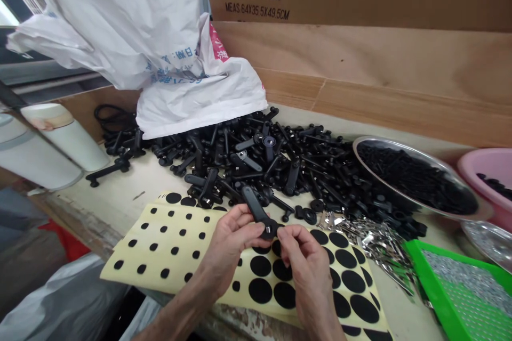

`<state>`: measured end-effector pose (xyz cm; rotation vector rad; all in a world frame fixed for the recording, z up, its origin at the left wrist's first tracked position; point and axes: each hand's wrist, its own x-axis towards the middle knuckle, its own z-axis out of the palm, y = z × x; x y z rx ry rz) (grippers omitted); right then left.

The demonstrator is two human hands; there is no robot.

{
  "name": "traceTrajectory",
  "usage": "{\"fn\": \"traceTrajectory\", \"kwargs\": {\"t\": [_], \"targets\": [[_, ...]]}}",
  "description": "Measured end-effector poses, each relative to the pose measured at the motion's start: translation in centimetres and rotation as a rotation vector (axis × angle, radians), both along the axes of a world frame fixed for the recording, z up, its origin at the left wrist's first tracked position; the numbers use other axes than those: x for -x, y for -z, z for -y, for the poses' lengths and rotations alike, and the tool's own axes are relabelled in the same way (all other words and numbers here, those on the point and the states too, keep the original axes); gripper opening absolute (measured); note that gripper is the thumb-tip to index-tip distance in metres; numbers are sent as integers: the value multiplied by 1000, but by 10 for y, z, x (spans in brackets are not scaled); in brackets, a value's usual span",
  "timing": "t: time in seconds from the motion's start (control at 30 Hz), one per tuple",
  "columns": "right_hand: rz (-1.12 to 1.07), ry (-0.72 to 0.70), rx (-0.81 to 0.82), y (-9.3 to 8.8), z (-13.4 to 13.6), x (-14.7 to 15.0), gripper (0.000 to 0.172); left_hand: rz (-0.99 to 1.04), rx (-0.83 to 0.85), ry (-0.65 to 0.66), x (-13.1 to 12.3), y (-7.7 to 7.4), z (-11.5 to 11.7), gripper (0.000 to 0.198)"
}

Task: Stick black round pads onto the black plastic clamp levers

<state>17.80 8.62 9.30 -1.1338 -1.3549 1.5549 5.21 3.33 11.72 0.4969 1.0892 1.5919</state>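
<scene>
My left hand [228,240] is closed around a black crank-like plastic handle [255,206], gripping it near its round end, while the narrow arm points up and left. There is a small shiny metal spot in that round end. With thumb and fingers pinched, my right hand [307,262] meets the right edge of the same round end; anything else between those fingertips is hidden. Beneath both hands lie yellow sticker sheets, one with small black dots [175,250] on the left, one with large black discs [260,290] on the right.
A heap of black handles [294,173] spreads behind the sheets, under a white sack [200,101]. Rightward are metal clips [376,240], a steel bowl [360,144] of black parts, a pink basin [480,157] and a green tray [444,303]. White cylindrical containers [68,138] stand left.
</scene>
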Motion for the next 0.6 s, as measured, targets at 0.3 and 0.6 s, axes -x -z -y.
{"fn": "traceTrajectory", "kwargs": {"t": [0.3, 0.6], "targets": [[483, 51, -681, -1, -2, -1, 24, -91, -7, -95, -4, 4, 4, 25], [235, -137, -329, -7, -17, -10, 37, 3, 4, -65, 0, -5, 10, 21]]}}
